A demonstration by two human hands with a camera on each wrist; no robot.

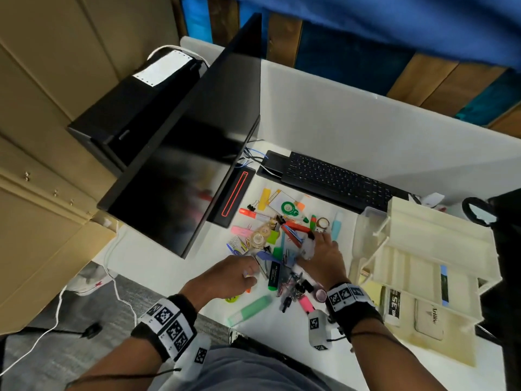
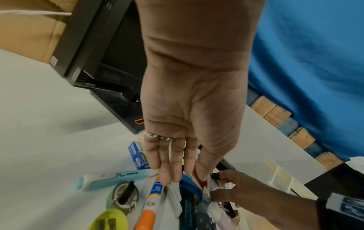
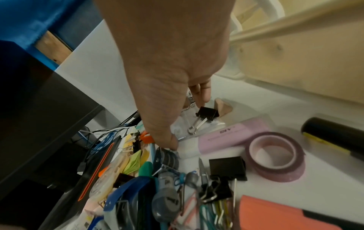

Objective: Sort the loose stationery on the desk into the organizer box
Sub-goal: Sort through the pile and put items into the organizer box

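A: Well, the loose stationery (image 1: 277, 246) lies in a heap on the white desk (image 1: 158, 249), between the black monitor (image 1: 183, 153) and the cream organizer box (image 1: 417, 266), with a black keyboard (image 1: 335, 180) beyond it. There are highlighters, tape rolls, binder clips, sticky notes and paper clips, all mixed together.

B: And the organizer box?

A: It stands at the right edge of the desk, its tiered trays opened out, with a few things already lying in the lower trays.

B: What are the person's hands doing?

A: The left hand (image 2: 189, 118) hangs over the near left side of the heap. The left wrist view shows its fingers straight and pressed together, pointing down at a glue stick (image 2: 152, 194) and a pale blue highlighter (image 2: 110, 179). From the head view this hand looks loosely curled, so only the wrist view settles it.

B: And the right?

A: The right hand (image 3: 171, 65) reaches into the middle of the heap. In its own wrist view, thumb and fingers pinch a clear plastic piece (image 3: 189, 124) carrying a black binder clip (image 3: 206, 113). A pink tape roll (image 3: 275, 155) lies nearby.

B: Anything unclear?

A: What the clear piece actually is: it is blurred in every view. The box's far trays are cut off by the frame.
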